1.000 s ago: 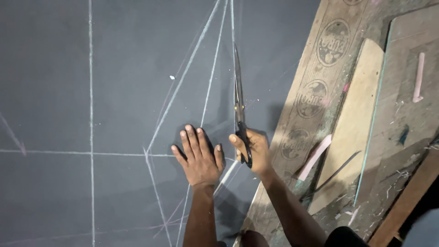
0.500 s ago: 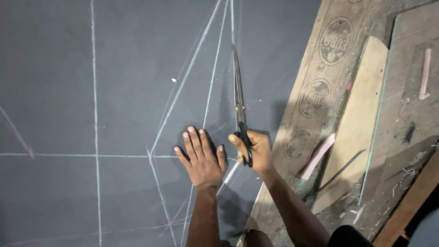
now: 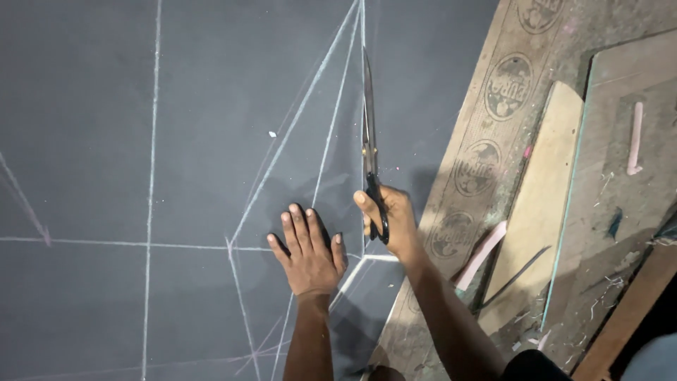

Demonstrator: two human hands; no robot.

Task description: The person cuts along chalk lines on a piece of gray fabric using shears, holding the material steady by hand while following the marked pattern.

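Head view: limp dark cloth [image 3: 176, 141] is pressed flat by the spread left hand [image 3: 307, 250]; scissors [image 3: 369, 148] are gripped at the handles by the right hand [image 3: 395, 222].

Long black-handled scissors [image 3: 369, 152], blades pointing away along a chalk line, on flat dark grey cloth [image 3: 211, 106]

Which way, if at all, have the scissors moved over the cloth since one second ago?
Yes. The scissors have slid forward, away from the person, over the dark cloth. Their tip now lies farther beyond the chalk corner beside the left hand.
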